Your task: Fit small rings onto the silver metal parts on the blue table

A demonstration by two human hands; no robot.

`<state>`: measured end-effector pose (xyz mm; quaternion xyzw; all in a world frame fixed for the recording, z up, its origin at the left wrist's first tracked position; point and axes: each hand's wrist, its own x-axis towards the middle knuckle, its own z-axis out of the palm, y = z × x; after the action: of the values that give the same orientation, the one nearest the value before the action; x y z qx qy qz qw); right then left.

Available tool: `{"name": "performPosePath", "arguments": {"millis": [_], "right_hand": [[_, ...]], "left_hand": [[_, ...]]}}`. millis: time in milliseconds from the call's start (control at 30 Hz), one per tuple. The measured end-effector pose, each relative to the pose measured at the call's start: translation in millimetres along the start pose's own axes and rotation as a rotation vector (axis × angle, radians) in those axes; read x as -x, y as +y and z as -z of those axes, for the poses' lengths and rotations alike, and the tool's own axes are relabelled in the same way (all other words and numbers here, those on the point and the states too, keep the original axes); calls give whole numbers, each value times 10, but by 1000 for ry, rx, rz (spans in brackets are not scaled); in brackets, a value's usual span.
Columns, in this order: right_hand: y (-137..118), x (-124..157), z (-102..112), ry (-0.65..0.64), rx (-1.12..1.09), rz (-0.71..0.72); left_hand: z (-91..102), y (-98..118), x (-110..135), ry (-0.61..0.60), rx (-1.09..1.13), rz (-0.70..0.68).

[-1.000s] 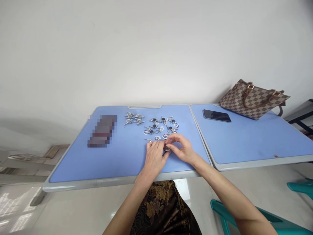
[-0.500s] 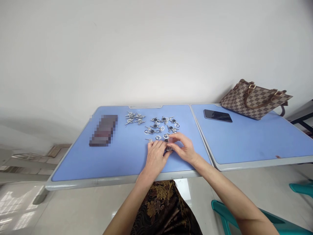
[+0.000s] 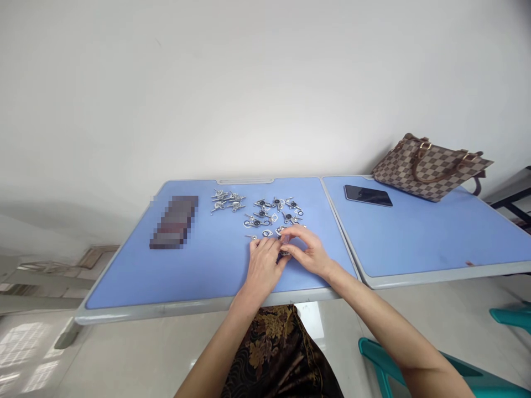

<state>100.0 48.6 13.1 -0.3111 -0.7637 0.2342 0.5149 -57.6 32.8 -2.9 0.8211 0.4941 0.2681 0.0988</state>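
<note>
The left hand [image 3: 263, 262] lies palm down on the blue bench [image 3: 199, 271], its fingers at a small metal fitting [image 3: 284, 252] near the front edge. The right hand [image 3: 310, 253] curves thumb and forefinger around the fitting's other side. Fingers hide most of it; whether either hand grips it, I cannot tell. Black-centred fittings [image 3: 262, 214] lie just beyond, with silver hardware [image 3: 235, 206] to their left.

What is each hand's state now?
Left hand: at a small black-and-silver metal part; grip hidden.
Right hand: curved beside the same part; grip unclear.
</note>
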Motion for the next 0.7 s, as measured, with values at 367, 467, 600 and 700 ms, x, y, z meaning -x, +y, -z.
{"name": "performPosePath", "arguments": {"millis": [367, 467, 600, 700], "right_hand": [[-46, -27, 33, -16, -8, -7], [-29, -26, 28, 4, 26, -21], [-35, -19, 43, -38, -32, -56], [-41, -13, 43, -34, -68, -70]], "left_hand": [[21, 17, -2, 2, 7, -8], [20, 19, 3, 8, 4, -11], [27, 24, 2, 8, -9, -16], [25, 23, 0, 9, -3, -18]]}}
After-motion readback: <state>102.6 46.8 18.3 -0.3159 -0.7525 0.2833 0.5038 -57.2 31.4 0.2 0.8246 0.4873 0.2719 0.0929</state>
